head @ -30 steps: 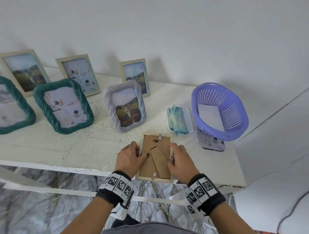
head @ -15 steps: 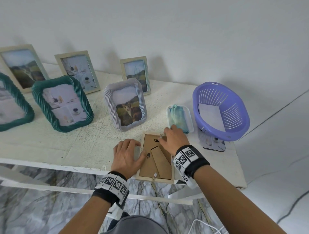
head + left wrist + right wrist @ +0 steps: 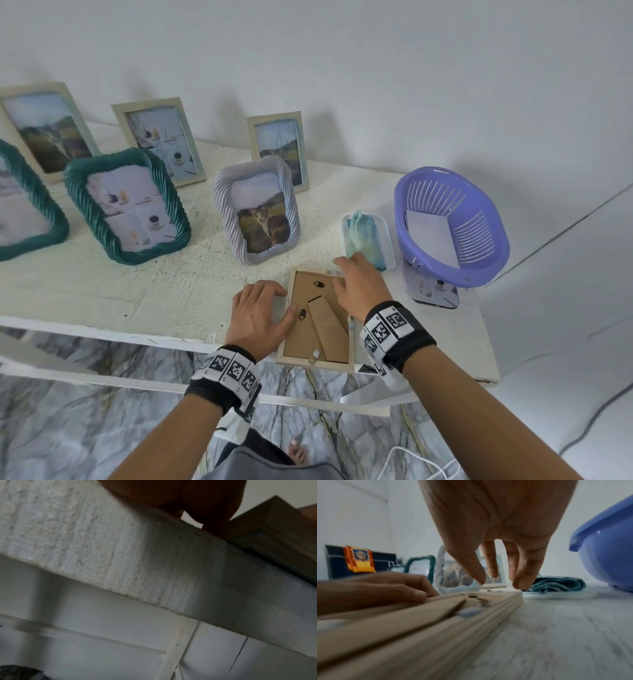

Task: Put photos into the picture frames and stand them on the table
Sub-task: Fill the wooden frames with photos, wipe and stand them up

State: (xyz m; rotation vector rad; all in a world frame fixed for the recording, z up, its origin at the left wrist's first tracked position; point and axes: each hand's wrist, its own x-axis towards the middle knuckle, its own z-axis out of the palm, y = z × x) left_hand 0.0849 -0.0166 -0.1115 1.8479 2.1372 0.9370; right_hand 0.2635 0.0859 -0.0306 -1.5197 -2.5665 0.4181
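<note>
Right hand (image 3: 361, 289) shifted to face-down frame (image 3: 317, 337) top edge, fingers extended, left hand (image 3: 257, 317) flat alongside

Two bare forearms reach forward, each wrist wearing a black band with square printed markers. The left hand (image 3: 257, 315) lies flat, fingers relaxed and spread. The right hand (image 3: 360, 285) arches, fingertips (image 3: 519, 584) pointing down.

A frame (image 3: 317, 318) lies face down at the surface's (image 3: 102, 284) front edge, overhanging it. Behind it stands a ribbed frame (image 3: 257, 209), a small frame (image 3: 279, 147) further back. At the right edge sits a basket (image 3: 479, 274), a tray (image 3: 387, 240) just left of it.
</note>
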